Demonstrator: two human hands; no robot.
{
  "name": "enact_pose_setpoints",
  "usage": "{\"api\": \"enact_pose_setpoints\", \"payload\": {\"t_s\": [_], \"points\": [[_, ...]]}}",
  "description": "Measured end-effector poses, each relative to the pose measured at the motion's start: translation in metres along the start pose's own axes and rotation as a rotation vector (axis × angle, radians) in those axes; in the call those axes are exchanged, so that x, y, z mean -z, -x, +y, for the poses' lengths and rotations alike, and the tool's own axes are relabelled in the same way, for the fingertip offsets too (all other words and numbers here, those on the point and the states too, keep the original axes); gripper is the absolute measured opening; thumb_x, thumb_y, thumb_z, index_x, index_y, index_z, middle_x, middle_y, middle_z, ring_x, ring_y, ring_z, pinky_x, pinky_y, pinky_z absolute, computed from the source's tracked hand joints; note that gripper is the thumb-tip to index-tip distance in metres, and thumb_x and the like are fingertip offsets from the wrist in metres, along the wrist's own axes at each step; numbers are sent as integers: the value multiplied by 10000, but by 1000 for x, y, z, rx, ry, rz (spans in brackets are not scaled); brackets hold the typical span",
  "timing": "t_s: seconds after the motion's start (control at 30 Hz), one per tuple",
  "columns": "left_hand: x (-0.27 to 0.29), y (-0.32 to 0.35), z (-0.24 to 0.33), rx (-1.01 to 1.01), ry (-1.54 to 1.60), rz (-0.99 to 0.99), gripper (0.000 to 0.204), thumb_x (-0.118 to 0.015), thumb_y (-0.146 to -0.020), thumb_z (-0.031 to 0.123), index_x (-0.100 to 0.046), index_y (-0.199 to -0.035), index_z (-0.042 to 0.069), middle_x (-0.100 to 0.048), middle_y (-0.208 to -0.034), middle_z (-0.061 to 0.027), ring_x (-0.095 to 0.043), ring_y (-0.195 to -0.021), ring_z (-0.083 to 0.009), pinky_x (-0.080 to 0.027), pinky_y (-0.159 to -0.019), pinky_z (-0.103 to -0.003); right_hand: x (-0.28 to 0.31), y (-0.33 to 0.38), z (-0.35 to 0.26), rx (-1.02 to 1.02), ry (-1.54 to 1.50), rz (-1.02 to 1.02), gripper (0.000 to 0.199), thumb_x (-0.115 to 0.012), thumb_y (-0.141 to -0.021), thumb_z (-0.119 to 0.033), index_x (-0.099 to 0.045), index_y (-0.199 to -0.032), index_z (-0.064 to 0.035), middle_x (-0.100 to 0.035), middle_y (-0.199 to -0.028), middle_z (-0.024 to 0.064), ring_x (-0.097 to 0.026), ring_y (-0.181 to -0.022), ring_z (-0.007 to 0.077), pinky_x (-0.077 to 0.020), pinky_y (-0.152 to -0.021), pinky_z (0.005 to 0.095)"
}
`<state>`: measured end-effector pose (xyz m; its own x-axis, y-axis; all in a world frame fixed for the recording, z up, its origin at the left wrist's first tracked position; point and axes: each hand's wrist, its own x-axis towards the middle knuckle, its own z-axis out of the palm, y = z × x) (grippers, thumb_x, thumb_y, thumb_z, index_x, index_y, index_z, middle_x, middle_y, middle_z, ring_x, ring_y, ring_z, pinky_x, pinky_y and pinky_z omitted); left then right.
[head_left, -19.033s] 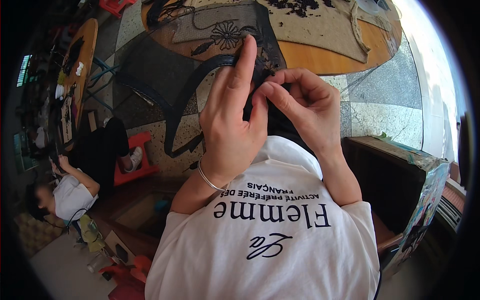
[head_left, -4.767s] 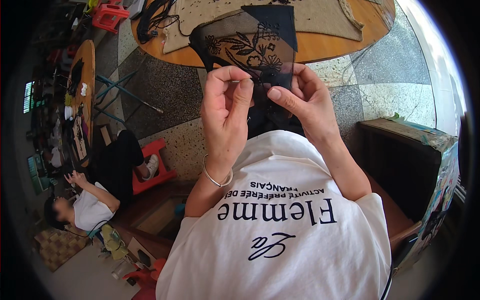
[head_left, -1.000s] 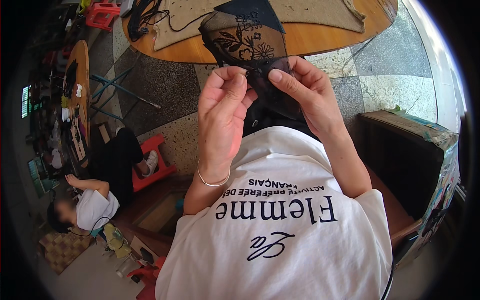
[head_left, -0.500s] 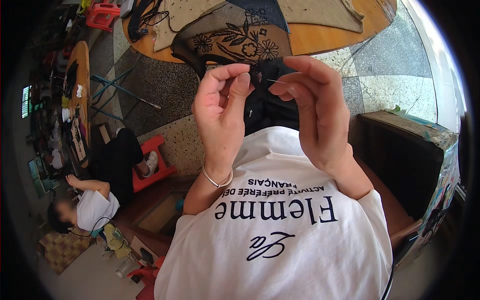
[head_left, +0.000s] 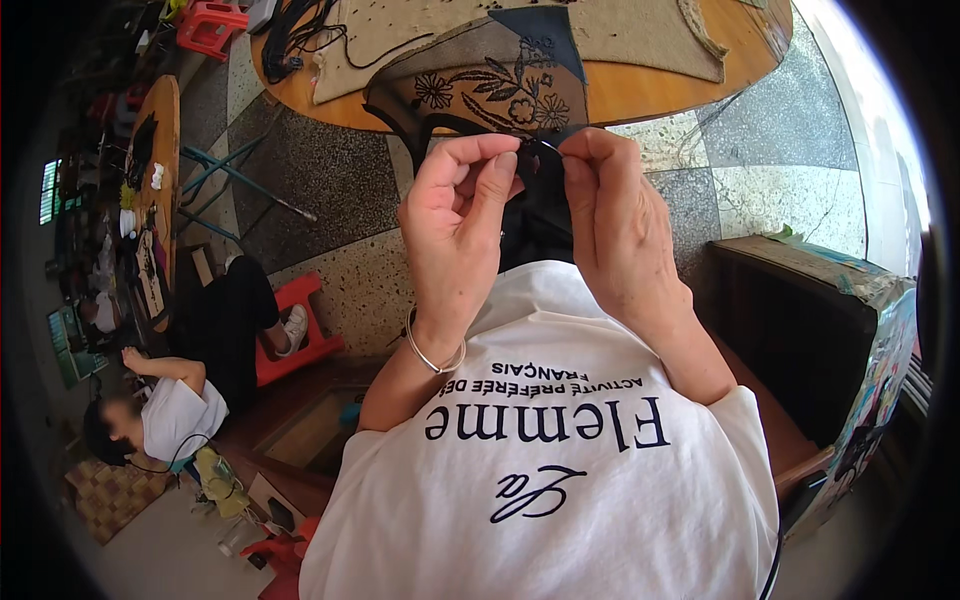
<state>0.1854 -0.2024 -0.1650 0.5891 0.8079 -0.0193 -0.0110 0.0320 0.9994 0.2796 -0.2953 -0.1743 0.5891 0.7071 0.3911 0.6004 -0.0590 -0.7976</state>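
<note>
A sheer black fabric (head_left: 480, 85) with dark floral embroidery hangs from the table edge toward my lap. My left hand (head_left: 455, 235), with a bangle at the wrist, pinches its dark edge between thumb and forefinger. Close beside it on the right, my right hand (head_left: 620, 215) is closed in a pinch on a thin, shiny needle (head_left: 549, 147). The needle points toward the fabric at my left fingertips. Whether its tip is in the cloth is too small to tell.
A wooden table (head_left: 350, 112) ahead bears a beige cloth (head_left: 640, 45) and black cords (head_left: 300, 30). A dark open box (head_left: 790, 330) stands at right. To the left, a person (head_left: 185, 400) sits near a red stool (head_left: 300, 330), another table (head_left: 165, 110) and folding metal legs (head_left: 250, 175).
My right hand has turned upright, its fingers now pinched at the needle, nearer the left fingertips. The left hand has shifted slightly right. The fabric has moved a little with it.
</note>
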Motion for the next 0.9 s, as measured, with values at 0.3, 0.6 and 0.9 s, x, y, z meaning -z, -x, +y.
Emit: {"api": "enact_pose_setpoints", "payload": {"t_s": [0.3,0.6,0.9], "points": [[1,-1,-2,19,21,-8,97,-565,-900,44,-590,-973,-16,-614,-871,-22,-566,-758,-42,-509,-682,-196,6,-4,8,205,167,39,136,-604,-796,29,-594,-918,-29,-566,-856,94,-545,-747,250,-443,-649,326],[0,0,-4,22,-29,6,101,-578,-896,53,-591,-967,-17,-621,-854,-25,-569,-736,-45,-498,-675,-189,3,-2,11,158,102,37,142,-635,-768,25,-601,-899,-22,-568,-807,91,-546,-742,255,-443,-652,329],[-1,2,-3,27,-22,-16,111,-589,-891,64,-586,-967,-18,-624,-849,-29,-570,-731,-52,-489,-679,-190,2,-1,16,2,-51,-12,88,-614,-809,12,-585,-890,-6,-559,-825,85,-545,-742,205,-444,-670,295]]}}
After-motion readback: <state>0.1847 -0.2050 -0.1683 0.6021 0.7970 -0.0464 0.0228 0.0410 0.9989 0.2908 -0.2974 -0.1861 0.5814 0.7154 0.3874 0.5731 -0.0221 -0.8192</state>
